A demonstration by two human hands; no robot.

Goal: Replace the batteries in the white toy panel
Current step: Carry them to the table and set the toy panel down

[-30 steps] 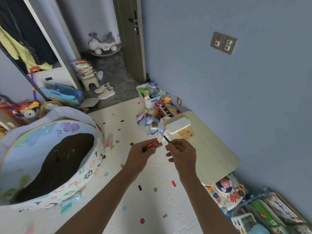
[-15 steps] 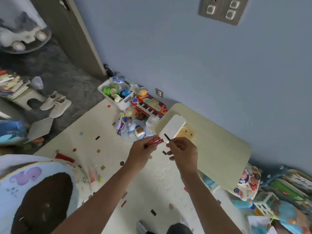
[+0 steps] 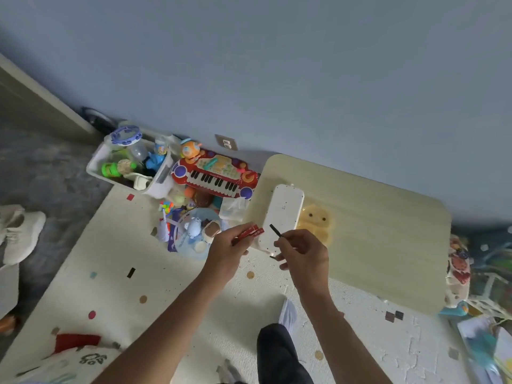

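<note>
The white toy panel [image 3: 281, 214] lies face down on the left end of a low pale wooden table [image 3: 374, 231], partly over a yellow bear-shaped plate [image 3: 317, 221]. My left hand [image 3: 225, 253] grips red batteries [image 3: 250, 232] just left of the panel's near end. My right hand [image 3: 303, 254] pinches a thin black stick-like tool [image 3: 275, 231], its tip raised over the panel's near end. Both hands hover above the table's front left corner.
A red toy keyboard [image 3: 213, 176], a white bin of toys [image 3: 130, 164] and loose toys [image 3: 191, 231] crowd the wall left of the table. More toys [image 3: 457, 270] sit to its right. My leg and foot [image 3: 279, 345] stand on the cream play mat [image 3: 133, 273].
The camera has moved closer and tilted down toward the table. Both hands keep their holds on the batteries and the tool, now slightly farther apart, near the panel.
</note>
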